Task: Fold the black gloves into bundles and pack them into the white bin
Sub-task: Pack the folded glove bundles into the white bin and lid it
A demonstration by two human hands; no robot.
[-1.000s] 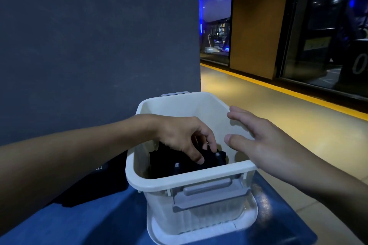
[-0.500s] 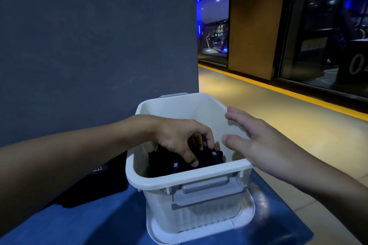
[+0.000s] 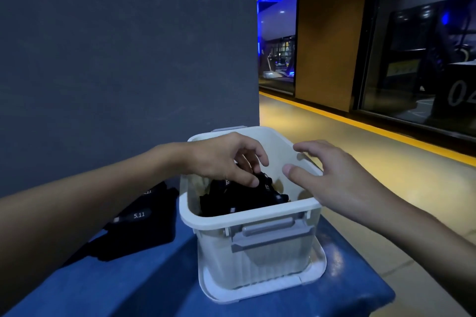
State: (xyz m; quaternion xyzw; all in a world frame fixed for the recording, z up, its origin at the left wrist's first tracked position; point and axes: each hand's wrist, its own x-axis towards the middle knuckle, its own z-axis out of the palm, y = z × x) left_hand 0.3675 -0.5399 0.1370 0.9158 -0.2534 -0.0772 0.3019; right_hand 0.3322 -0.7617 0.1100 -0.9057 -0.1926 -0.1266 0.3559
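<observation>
A white bin (image 3: 247, 221) with a grey latch handle stands on a blue surface. Inside it lies a bundle of black gloves (image 3: 239, 198) with small white labels. My left hand (image 3: 226, 162) reaches in from the left, thumb and fingertips curled on the top of that bundle. My right hand (image 3: 332, 175) hovers over the bin's right rim with fingers spread and holds nothing. More black gloves (image 3: 139, 224), one marked "5.11", lie flat on the surface left of the bin, partly hidden by my left forearm.
The bin sits on a white lid (image 3: 260, 293) near the right end of the blue surface (image 3: 154, 283). A dark grey wall (image 3: 116, 59) rises just behind. Yellowish floor (image 3: 360, 175) drops away to the right.
My left hand has risen from deep in the bin to near rim height. More of the glove bundle and the loose gloves on the left now show. My right hand stays hovering.
</observation>
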